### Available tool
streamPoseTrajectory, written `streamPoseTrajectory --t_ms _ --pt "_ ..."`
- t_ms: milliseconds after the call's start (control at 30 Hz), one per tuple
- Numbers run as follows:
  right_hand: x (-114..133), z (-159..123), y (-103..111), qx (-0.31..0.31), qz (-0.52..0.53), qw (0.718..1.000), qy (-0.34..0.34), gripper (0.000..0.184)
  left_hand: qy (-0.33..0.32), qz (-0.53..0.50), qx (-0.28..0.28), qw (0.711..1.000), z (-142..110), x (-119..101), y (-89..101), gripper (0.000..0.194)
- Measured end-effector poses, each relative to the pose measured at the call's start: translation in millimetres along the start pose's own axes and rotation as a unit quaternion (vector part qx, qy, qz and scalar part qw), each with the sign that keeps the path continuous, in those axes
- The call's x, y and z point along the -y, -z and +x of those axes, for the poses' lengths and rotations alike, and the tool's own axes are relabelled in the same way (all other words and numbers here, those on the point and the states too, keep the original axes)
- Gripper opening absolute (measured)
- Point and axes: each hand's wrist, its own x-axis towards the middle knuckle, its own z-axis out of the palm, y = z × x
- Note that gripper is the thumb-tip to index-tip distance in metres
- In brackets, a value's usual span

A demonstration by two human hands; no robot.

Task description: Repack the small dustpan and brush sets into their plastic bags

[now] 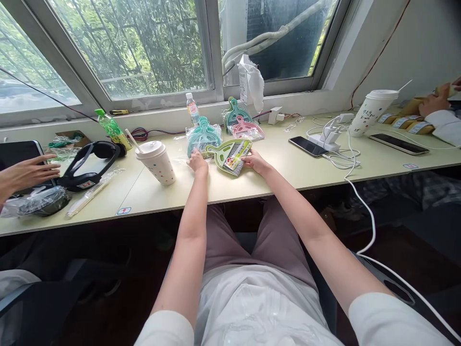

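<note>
A light-green dustpan and brush set (227, 154) with a printed card lies tilted over the desk, its handle pointing left. My right hand (256, 162) grips its right edge, fingers closed on the card and bristle side. My left hand (198, 162) is curled at the lower edge of a teal dustpan and brush set (203, 137) in clear plastic. What its fingers pinch, if anything, is hidden. Behind stand another teal dustpan set (236, 113) and a pink dustpan set (247, 129), both close together near the window sill.
A lidded paper cup (156, 162) with a straw stands left of my left hand. Headphones (90, 166), a green bottle (112, 129) and a co-worker's hand (30, 174) are farther left. Rightward are a phone (308, 146), white chargers (329, 137) and another cup (372, 113).
</note>
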Motion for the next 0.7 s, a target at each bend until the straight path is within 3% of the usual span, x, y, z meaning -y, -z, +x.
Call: streamPoseTrajectory --t_ms 100,267,600,700 --pt "-1.7 1.6 0.8 -0.004 -0.003 1.000 0.008 0.052 -0.019 0.002 0.016 1.000 2.5 1.7 1.3 0.047" --pt "-2.4 4.3 1.5 -0.010 0.003 1.000 0.015 0.051 -0.074 -0.048 -0.075 0.993 0.0 -2.7 3.2 0.047" --pt "4.1 2.6 -1.9 -0.011 0.034 0.993 0.112 0.053 -0.293 -0.105 -0.094 0.946 -25.9 -25.4 12.4 0.048" --pt "7.1 0.9 -2.3 -0.026 0.050 0.989 0.134 0.053 -0.232 -0.121 -0.152 0.953 -36.3 -31.8 24.4 0.051"
